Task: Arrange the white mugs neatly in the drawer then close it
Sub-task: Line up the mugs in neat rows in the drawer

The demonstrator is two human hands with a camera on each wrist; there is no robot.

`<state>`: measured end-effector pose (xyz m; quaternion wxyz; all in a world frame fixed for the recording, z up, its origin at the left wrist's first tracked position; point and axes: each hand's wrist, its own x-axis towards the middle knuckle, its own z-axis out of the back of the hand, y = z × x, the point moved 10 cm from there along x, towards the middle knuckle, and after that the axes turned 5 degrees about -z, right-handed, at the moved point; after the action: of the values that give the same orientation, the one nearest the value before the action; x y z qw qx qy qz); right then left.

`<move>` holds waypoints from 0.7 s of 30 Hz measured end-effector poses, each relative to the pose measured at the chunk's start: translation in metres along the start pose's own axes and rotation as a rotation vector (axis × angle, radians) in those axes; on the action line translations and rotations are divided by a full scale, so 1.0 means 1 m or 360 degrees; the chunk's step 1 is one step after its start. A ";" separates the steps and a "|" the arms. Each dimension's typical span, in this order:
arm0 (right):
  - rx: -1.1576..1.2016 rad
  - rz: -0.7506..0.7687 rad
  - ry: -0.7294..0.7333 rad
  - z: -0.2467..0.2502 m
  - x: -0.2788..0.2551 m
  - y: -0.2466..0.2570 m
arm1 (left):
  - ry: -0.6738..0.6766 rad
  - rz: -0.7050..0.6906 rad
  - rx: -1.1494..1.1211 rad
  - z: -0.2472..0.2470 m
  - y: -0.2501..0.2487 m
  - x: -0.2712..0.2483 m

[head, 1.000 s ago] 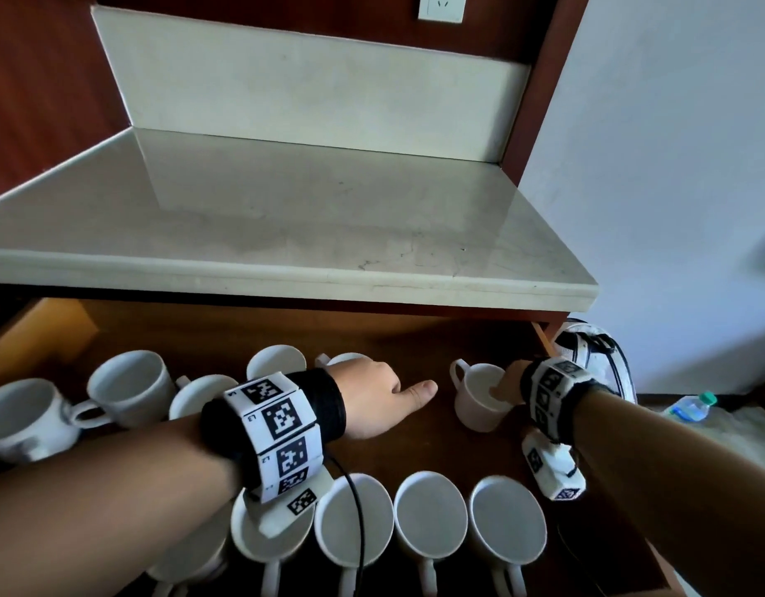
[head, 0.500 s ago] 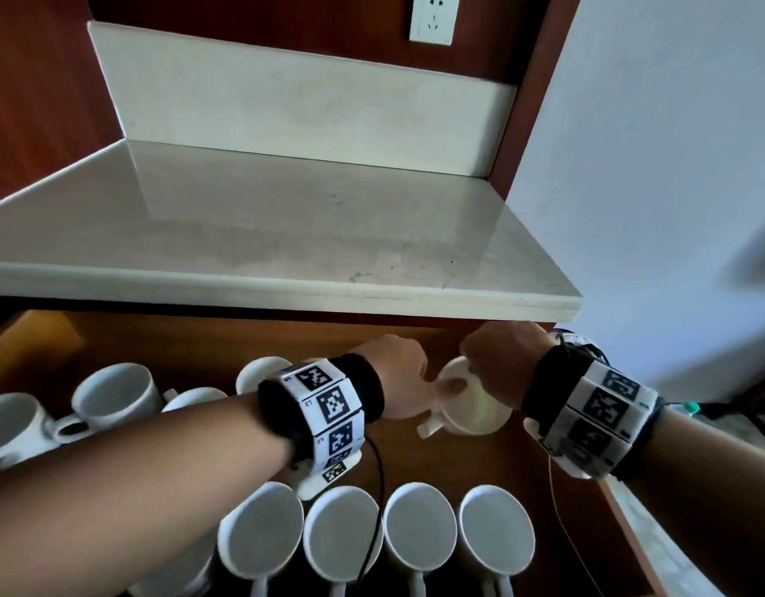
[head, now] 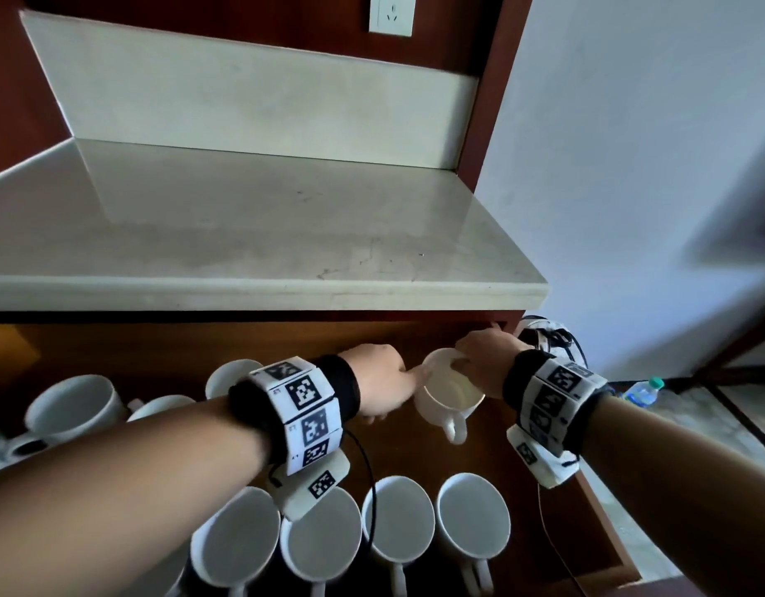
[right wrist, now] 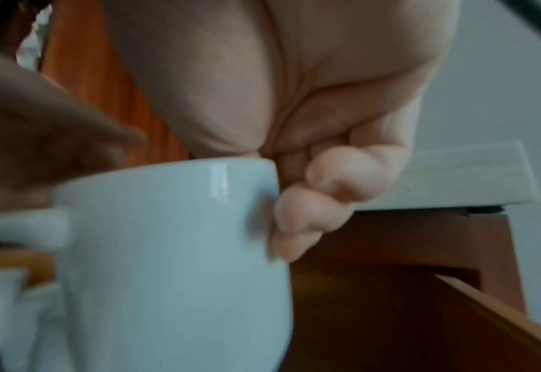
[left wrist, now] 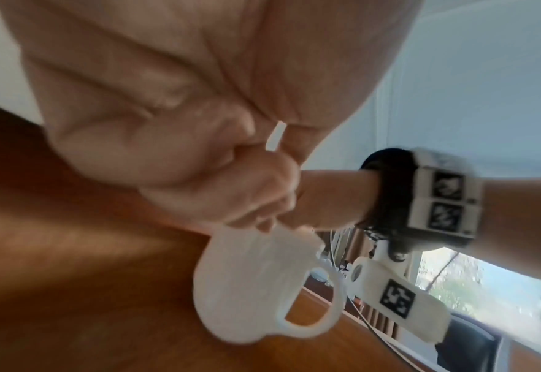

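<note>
The wooden drawer (head: 604,523) stands open under the counter. My right hand (head: 471,359) grips a white mug (head: 447,394) by its far rim at the drawer's right back; the mug's handle points toward me. In the right wrist view, fingers (right wrist: 307,216) curl against the mug (right wrist: 173,251). My left hand (head: 398,381) is curled, one extended digit touching the mug's left side, and holds nothing. The left wrist view shows the mug (left wrist: 247,289) blurred below that hand (left wrist: 183,125). Several mugs (head: 398,519) stand in a front row, handles toward me. Others (head: 70,407) sit at the back left.
A pale stone counter (head: 242,234) overhangs the drawer's back. Bare drawer floor (head: 415,458) lies between the held mug and the front row. A water bottle (head: 643,389) lies on the floor to the right. My left arm covers the middle mugs.
My right hand moved from the mug's side onto its far rim. The mug turned so its handle went from the back left round to the front. My left hand reached it.
</note>
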<state>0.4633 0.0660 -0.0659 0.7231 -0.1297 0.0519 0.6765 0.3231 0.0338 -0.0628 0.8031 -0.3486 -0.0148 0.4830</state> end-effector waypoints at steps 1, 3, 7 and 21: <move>-0.0022 0.0012 0.0064 -0.009 0.006 0.000 | -0.0027 -0.0015 0.0114 0.005 0.004 -0.004; -0.0100 0.0041 0.0175 -0.026 0.016 0.002 | -0.0064 -0.0001 0.0226 0.011 0.018 -0.011; -0.0174 0.0052 0.0348 -0.058 0.027 0.006 | -0.0043 0.0124 0.0316 0.013 0.050 -0.023; -0.0109 -0.0010 0.0478 -0.091 0.038 0.004 | -0.0170 0.0438 0.0446 0.037 0.133 -0.021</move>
<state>0.4718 0.0798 -0.1637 0.7044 -0.2540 0.1359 0.6487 0.1969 0.0763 -0.1042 0.7683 -0.2059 0.0576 0.6033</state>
